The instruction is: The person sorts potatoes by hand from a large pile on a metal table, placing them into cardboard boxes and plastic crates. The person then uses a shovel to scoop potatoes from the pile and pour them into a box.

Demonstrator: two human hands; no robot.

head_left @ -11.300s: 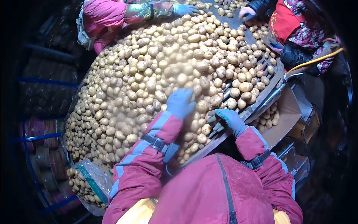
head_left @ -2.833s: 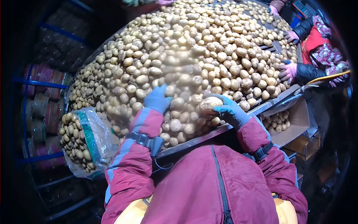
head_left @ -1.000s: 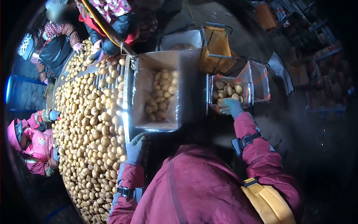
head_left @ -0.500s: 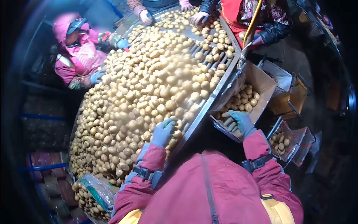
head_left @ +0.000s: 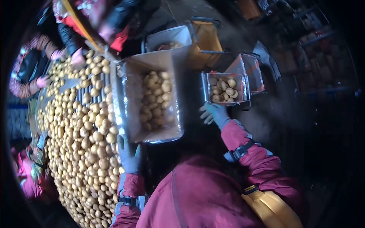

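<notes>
My left hand (head_left: 130, 155), in a grey-blue glove, is open at the edge of the sorting table, beside the potatoes (head_left: 87, 152) and just below the near left corner of a large box (head_left: 152, 136) with potatoes inside. Its thumb and fingers are apart and nothing shows between them. My right hand (head_left: 216, 114), in a blue-green glove, is open with spread fingers. It is just below the front edge of a small crate (head_left: 243, 85) that holds several potatoes.
A white-lined crate (head_left: 169, 36) and a yellow-brown crate (head_left: 207, 36) stand behind the large box. Co-workers' gloved hands (head_left: 78, 60) reach over the table at the upper left. A pink-clad person (head_left: 28, 173) is at the left edge.
The view has swung to the right, so the boxes now sit near the middle. My right hand has moved from the large box to the small crate. My left hand has left the pile for the table edge.
</notes>
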